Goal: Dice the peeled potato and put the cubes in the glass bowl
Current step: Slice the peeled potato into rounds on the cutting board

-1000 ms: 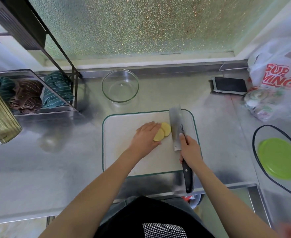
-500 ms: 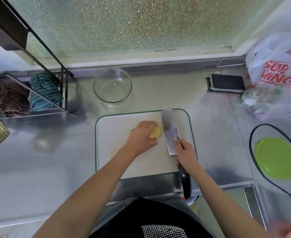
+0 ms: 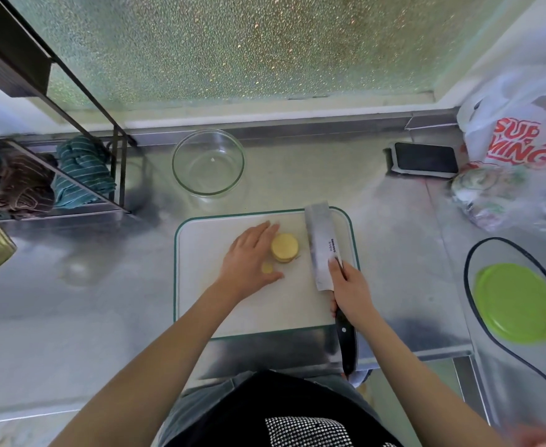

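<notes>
The empty glass bowl (image 3: 208,162) sits behind the cutting board (image 3: 258,304), with nothing between them. On the board, potato slices (image 3: 285,247) lie stacked flat. The left hand (image 3: 251,258), grip now loose, has drawn off them. The right hand (image 3: 350,290) is clenched on the cleaver (image 3: 321,245), beside the stack.

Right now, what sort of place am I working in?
Most likely a home kitchen: a steel counter under a frosted window, a cutting board with stacked potato slices, a cleaver in the right hand, and a glass bowl.
</notes>
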Demonstrator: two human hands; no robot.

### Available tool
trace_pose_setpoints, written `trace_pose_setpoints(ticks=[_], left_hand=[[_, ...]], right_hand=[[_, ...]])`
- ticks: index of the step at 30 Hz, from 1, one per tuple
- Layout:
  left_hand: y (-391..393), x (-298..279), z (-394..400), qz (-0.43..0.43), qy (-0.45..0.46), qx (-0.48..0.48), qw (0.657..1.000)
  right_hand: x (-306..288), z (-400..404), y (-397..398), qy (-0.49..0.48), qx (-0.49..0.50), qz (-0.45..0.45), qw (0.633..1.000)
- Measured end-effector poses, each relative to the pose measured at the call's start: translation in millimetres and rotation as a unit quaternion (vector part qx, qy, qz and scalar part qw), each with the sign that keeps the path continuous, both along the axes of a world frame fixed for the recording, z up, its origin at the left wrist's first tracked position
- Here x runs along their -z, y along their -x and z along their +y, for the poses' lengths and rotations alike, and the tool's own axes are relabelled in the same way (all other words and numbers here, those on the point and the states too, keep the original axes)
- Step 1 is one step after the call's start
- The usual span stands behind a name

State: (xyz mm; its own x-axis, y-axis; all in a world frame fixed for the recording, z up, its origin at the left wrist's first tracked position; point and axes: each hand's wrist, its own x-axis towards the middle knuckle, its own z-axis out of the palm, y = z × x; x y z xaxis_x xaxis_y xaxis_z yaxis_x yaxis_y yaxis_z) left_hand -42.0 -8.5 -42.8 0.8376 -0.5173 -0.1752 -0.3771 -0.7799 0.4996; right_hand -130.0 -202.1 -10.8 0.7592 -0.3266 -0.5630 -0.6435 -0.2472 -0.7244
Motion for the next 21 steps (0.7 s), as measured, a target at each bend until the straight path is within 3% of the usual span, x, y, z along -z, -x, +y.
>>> trace_pose_setpoints(ticks=[4,8,13,17,21], left_hand=[[10,11,27,-0.015,-0.083,0.053,0.995],[19,13,30,-0.026,-0.105,0.084,0.991],[19,15,39,-0.048,-0.043,-0.02,0.998],[11,11,43,-0.037,-0.049,-0.099,0.993],[11,5,34,-0.036,-0.034,-0.113,0.992]], right_hand=[[1,-5,0,-0.01,0.017,-0.005,1.0],[0,-7,1,-0.017,0.015,-0.013,1.0],[-3,-1,-1,-0.014,-0.003,-0.005,1.0],[-5,8,-6,0.001,-0.024,0.005,1.0],[-5,16,-10,0.01,-0.037,0.018,0.999]])
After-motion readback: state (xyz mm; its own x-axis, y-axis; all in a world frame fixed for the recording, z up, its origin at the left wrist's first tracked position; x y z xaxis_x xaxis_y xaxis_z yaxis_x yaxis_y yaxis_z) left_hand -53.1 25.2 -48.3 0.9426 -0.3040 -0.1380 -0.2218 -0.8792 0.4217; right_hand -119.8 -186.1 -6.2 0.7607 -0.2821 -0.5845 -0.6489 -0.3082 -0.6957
